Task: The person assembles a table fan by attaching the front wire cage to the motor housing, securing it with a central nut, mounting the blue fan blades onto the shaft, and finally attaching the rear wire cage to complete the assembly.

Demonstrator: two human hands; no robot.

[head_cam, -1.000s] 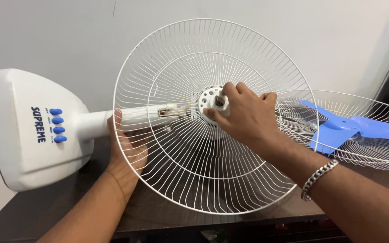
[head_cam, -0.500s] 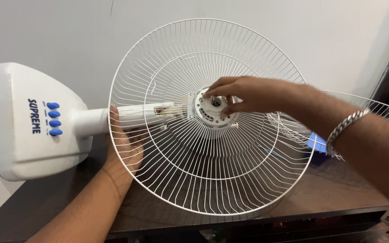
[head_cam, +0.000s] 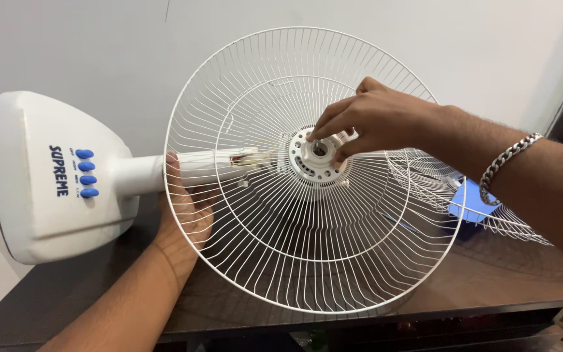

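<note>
1. The left hand (head_cam: 187, 212) is wrapping around the white fan neck (head_cam: 193, 167) behind the wire guard (head_cam: 307, 169) — fingers curled closed on it.
2. The right hand (head_cam: 376, 120) is pinching the white hub nut (head_cam: 318, 150) at the guard's centre, thumb and fingers closed on it.
3. The fan is lying sideways on the dark table (head_cam: 483, 274), its base (head_cam: 53, 176) pointing left — a second guard (head_cam: 464, 195) is sitting behind.

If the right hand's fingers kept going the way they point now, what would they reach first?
Probably nothing new: the right hand already has its fingertips at the white centre hub of the rear fan guard; exact contact is unclear.
</note>
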